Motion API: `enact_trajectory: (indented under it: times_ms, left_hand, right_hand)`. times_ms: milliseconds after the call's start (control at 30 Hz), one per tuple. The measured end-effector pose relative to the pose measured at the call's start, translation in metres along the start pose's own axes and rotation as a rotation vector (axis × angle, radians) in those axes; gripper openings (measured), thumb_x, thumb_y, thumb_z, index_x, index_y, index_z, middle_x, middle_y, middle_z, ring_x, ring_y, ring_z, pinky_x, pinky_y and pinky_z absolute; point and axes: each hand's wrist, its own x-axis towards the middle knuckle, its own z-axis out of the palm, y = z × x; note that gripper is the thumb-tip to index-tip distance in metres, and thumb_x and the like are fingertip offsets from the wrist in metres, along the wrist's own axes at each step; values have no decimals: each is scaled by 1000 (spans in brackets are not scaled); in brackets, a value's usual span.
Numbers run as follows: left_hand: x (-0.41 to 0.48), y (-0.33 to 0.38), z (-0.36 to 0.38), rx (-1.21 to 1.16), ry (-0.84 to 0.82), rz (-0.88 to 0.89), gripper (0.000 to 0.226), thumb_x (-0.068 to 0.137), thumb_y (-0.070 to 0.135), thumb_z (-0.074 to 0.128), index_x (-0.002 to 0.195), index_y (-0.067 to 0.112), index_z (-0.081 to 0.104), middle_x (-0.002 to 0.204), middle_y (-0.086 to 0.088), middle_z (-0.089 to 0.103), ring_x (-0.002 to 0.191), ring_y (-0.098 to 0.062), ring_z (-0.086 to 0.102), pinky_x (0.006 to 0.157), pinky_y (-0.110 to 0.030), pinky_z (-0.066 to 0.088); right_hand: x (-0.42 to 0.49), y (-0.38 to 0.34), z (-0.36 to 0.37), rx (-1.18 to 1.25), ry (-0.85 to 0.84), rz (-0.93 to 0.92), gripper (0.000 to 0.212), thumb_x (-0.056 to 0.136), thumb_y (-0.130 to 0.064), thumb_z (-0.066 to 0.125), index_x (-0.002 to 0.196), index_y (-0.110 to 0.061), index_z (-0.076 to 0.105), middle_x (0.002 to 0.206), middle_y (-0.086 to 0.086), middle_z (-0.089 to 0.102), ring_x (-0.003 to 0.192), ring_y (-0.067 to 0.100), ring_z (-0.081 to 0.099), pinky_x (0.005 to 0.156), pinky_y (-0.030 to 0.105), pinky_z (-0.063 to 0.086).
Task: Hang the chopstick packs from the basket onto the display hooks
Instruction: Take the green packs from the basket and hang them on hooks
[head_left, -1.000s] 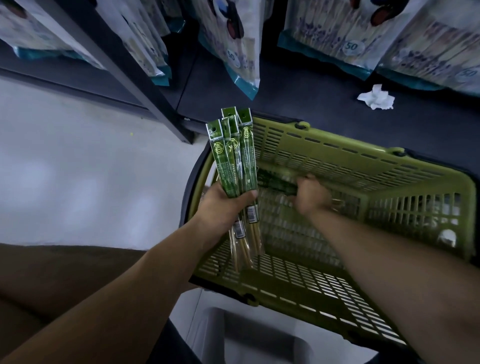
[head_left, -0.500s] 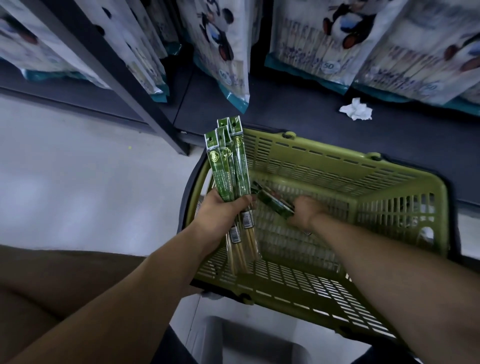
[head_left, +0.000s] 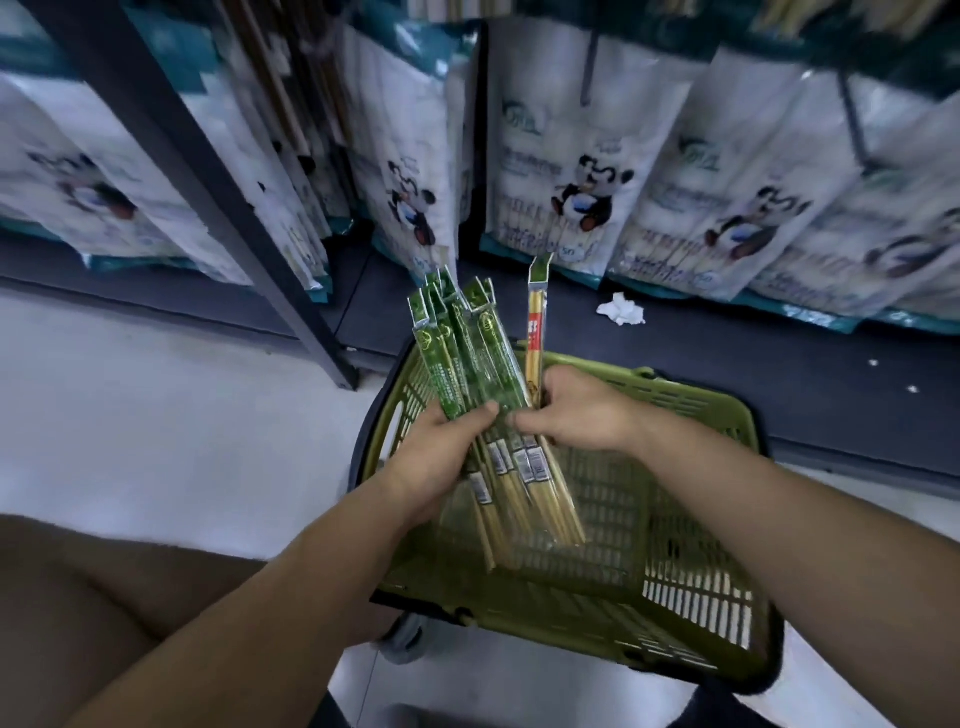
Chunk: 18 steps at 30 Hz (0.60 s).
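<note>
Holding, left hand (head_left: 441, 460): fingers curled round a fanned bundle of green chopstick packs (head_left: 470, 364), header cards up, bare bamboo ends pointing down over the basket (head_left: 691, 582). Right hand (head_left: 579, 415): closed round a single pack with a red label (head_left: 535, 325), held near upright just right of the bundle, thumb reaching toward the left thumb at the bundle's middle. Basket: olive-green slatted plastic, standing on the pale floor (head_left: 156, 405) below both hands; what lies in it cannot be told. Behind: white panda-print bags (head_left: 576, 176) hanging in rows above a dark shelf base (head_left: 779, 379), one crumpled white tissue (head_left: 621, 310) lying on that base. Left of centre: a dark slanting shelf upright (head_left: 208, 208).
</note>
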Motion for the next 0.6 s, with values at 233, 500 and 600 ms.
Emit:
enact_trajectory:
  times_ms: [233,500,600]
  left_hand:
    - [-31,74,46,98,8,389,75,69,63,80,131,23,65,124,4,74,118,-18,69,107,-52,50]
    - [-79,160,81,231,-150,587,61,73,54,86,122,24,65,112,5,78,106,-15,74,92,-37,60]
    - [-101,189,95,268,-162,703,65,67,56,83,120,23,64,108,7,79,102,-12,75,79,-23,60]
  right_hand:
    - [-73,-70,-53,-196,181,-206,29,88,-39,77,111,-24,69,107,-2,67,94,11,65,84,34,57]
    - [-160,-141,-113,-450,391,-270,83,72,-81,50,143,-39,46,136,-3,43,123,18,52,104,44,48]
    - [-188,-162,-132,-531,456,-285,85,71,-84,47,141,-36,45,134,-3,40,119,18,52,101,43,49]
